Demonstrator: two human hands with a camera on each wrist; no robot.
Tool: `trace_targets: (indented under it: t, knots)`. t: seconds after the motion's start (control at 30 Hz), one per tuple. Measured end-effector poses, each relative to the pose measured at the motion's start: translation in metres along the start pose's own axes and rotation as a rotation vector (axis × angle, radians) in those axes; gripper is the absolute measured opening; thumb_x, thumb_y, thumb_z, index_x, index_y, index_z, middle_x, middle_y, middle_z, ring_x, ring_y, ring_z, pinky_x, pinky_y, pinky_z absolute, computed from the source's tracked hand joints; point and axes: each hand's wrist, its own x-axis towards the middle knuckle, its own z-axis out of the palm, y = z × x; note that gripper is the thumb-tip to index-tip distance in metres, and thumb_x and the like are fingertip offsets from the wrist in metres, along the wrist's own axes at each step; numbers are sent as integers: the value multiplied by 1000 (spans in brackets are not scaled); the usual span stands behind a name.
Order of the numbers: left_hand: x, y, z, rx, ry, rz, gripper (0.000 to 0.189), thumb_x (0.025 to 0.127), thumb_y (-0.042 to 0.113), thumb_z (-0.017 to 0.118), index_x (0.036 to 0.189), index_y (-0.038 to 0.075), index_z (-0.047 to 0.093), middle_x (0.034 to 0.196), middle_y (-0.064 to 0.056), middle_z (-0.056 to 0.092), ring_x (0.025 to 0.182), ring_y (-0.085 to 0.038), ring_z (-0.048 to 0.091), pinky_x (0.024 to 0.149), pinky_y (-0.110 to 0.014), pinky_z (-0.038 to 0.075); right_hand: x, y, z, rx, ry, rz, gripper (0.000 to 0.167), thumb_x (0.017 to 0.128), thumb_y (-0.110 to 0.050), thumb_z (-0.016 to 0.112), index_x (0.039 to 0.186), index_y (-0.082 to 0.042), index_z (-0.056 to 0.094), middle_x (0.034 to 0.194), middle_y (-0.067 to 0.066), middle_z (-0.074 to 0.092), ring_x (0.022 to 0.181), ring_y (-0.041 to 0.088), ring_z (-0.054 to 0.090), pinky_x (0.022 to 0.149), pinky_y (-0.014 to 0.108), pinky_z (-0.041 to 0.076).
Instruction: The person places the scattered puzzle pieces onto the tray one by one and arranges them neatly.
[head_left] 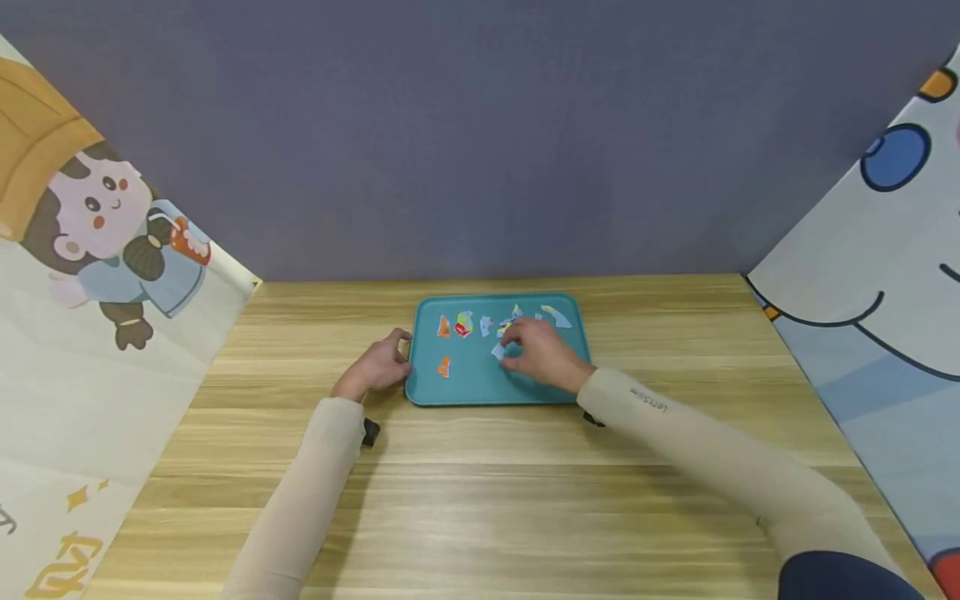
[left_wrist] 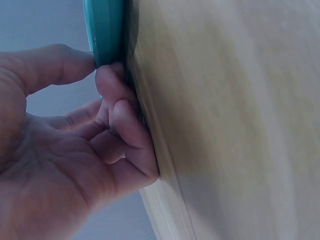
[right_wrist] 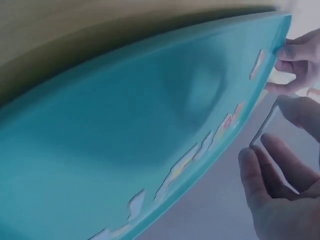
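Note:
A teal tray [head_left: 480, 385] lies on the wooden table and carries several flat, irregular pieces that look like puzzle pieces. At its left edge my left hand [head_left: 378, 362] grips the rim; in the left wrist view the thumb [left_wrist: 65, 65] is on the rim and the other fingers curl against its side. Above the tray, my right hand [head_left: 546, 354] pinches a pale puzzle piece [head_left: 498, 351] between thumb and fingers. Seen edge-on in the right wrist view, that thin piece [right_wrist: 263, 124] is off the tray surface. The right hand partly covers a yellow-and-blue piece [head_left: 516, 313].
Orange pieces [head_left: 444, 326] and a red-and-yellow piece [head_left: 464, 324] lie at the tray's left. A pale curved piece [head_left: 557, 317] lies near its far right corner. Behind the table stands a grey-blue partition [head_left: 480, 150], with cartoon-printed panels on both sides.

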Motion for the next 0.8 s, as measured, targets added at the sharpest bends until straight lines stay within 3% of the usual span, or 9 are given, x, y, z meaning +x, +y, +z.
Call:
trace_targets:
  t: [0.13, 0.23, 0.5, 0.67, 0.8]
  knots:
    - [0, 3, 1, 4, 1, 0, 57, 90, 14, 58, 140, 7, 31, 103, -15, 61, 85, -24, 58, 72, -36, 47, 15, -14, 14, -2, -92, -34, 26, 78, -18, 78, 100, -4, 70, 103, 6, 65, 108, 26, 55, 96, 40, 40]
    - [0, 5, 2, 7, -4, 6, 57, 90, 13, 58, 140, 6, 31, 103, -14, 61, 85, -24, 58, 73, -37, 47, 23, -18, 23, -12, -146, -43, 25, 79, -17, 77, 100, -6, 70, 101, 4, 64, 110, 24, 55, 100, 38, 36]
    - [2, 9, 6, 2, -15, 0, 57, 90, 13, 58, 140, 8, 32, 105, -14, 61, 87, -23, 58, 74, -37, 47, 29, -16, 38, -33, -231, -45, 26, 77, -14, 79, 101, -6, 71, 101, 4, 65, 100, 22, 57, 89, 35, 43]
    - [5, 10, 7, 1, 8, -4, 55, 90, 14, 57, 139, 7, 32, 103, -15, 60, 86, -25, 57, 75, -39, 47, 25, -10, 38, -34, -185, -101, 23, 81, -16, 76, 100, -5, 71, 108, 8, 62, 107, 26, 53, 94, 38, 40]
    - [1, 27, 6, 67, 154, 25, 58, 95, 27, 54, 142, 3, 31, 125, -23, 49, 110, -37, 49, 91, -51, 40, 17, -10, 4, -37, -18, -94, 30, 87, -25, 69, 110, -6, 67, 131, 13, 50, 125, 32, 38, 103, 47, 31]
